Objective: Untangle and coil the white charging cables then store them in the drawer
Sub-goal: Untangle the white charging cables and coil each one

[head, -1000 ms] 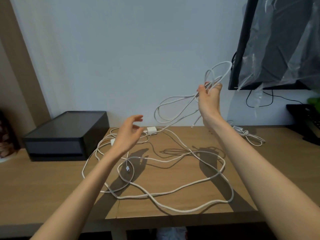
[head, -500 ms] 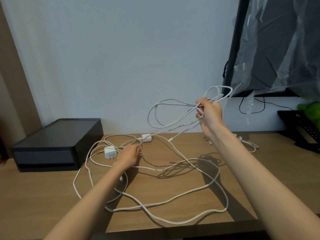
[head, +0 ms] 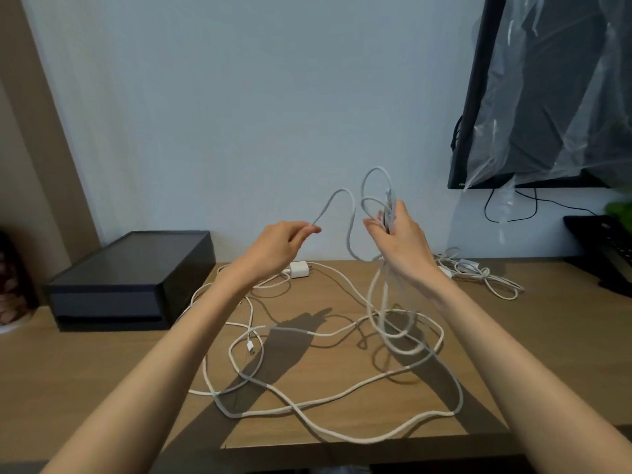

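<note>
Loops of white charging cable (head: pixel 388 213) gripped in right hand (head: pixel 398 234), next strand pinched by left hand (head: pixel 277 244) for coiling.

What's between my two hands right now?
In the head view, a raised arch of white cable runs from the left hand, which pinches it, to the right hand.

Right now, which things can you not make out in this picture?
Head view only:
- Cables: their number; strands cross, and the right hand covers the bundle.
- Charger: partly behind the left hand.
- Box: drawer front too dark to tell open or shut.
- Screen: cut by the right edge, under plastic.
</note>
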`<state>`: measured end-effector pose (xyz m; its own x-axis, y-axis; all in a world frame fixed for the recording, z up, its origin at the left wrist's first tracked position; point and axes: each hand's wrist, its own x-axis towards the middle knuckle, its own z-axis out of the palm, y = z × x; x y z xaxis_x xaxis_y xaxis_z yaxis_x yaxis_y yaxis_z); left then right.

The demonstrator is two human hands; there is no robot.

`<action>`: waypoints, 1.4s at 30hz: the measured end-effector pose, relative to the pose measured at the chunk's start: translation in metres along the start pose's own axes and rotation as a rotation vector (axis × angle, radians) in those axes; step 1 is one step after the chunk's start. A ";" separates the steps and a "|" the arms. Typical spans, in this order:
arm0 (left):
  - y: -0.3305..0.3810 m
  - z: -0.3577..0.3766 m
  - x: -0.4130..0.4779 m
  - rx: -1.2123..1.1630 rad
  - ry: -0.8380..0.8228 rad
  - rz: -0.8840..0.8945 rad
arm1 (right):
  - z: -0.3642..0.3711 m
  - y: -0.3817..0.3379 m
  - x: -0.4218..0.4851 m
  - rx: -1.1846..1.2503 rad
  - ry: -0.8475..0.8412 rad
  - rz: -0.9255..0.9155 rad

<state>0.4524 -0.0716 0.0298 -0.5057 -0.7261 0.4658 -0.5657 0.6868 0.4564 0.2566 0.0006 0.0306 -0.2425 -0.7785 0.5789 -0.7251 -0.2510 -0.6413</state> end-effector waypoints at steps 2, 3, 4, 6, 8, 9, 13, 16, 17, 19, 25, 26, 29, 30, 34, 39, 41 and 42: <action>0.004 0.003 -0.002 0.056 -0.044 0.034 | -0.003 -0.004 -0.001 0.068 -0.032 0.009; 0.006 0.004 -0.003 0.102 -0.051 0.046 | -0.003 -0.005 -0.002 0.114 -0.068 0.017; 0.008 0.006 -0.005 0.149 -0.047 0.055 | -0.004 -0.007 -0.003 0.161 -0.101 0.024; 0.013 0.009 -0.008 0.221 -0.024 0.066 | -0.002 -0.007 -0.005 0.276 -0.135 0.055; 0.019 0.011 -0.011 0.279 -0.002 0.076 | -0.003 -0.008 -0.007 0.410 -0.131 0.152; 0.022 0.011 -0.013 0.305 0.008 0.082 | -0.006 -0.010 -0.009 0.454 -0.132 0.207; 0.025 0.011 -0.020 0.422 0.008 0.108 | -0.024 -0.017 -0.013 0.608 -0.241 0.352; 0.029 0.012 -0.023 0.461 0.015 0.151 | -0.030 -0.022 -0.020 0.513 -0.319 0.380; 0.030 0.013 -0.023 0.471 0.019 0.164 | -0.031 -0.025 -0.022 0.457 -0.334 0.383; 0.035 0.015 -0.025 0.488 0.026 0.190 | -0.031 -0.028 -0.025 0.331 -0.352 0.374; 0.045 0.016 -0.029 0.518 0.006 0.242 | -0.035 -0.018 -0.033 0.206 -0.337 0.357; 0.047 0.016 -0.030 0.520 0.003 0.252 | -0.035 -0.016 -0.035 0.196 -0.333 0.345; 0.050 0.020 -0.032 0.514 0.011 0.280 | -0.031 -0.009 -0.040 0.163 -0.257 0.276; 0.050 0.020 -0.033 0.504 0.010 0.286 | -0.030 -0.007 -0.041 0.185 -0.218 0.263; 0.051 0.020 -0.033 0.469 -0.018 0.322 | -0.029 -0.007 -0.044 0.338 -0.117 0.278; 0.041 0.018 -0.034 0.174 -0.103 0.238 | -0.025 -0.004 -0.041 0.382 -0.037 0.278; 0.027 0.017 -0.039 0.072 -0.146 0.211 | -0.027 0.002 -0.037 0.470 0.032 0.293; 0.016 0.017 -0.042 0.073 -0.162 0.192 | -0.028 0.004 -0.034 0.563 0.066 0.312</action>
<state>0.4537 -0.0307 0.0039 -0.7030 -0.5823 0.4084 -0.4917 0.8128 0.3124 0.2435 0.0426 0.0220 -0.4390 -0.8313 0.3409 -0.1691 -0.2962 -0.9400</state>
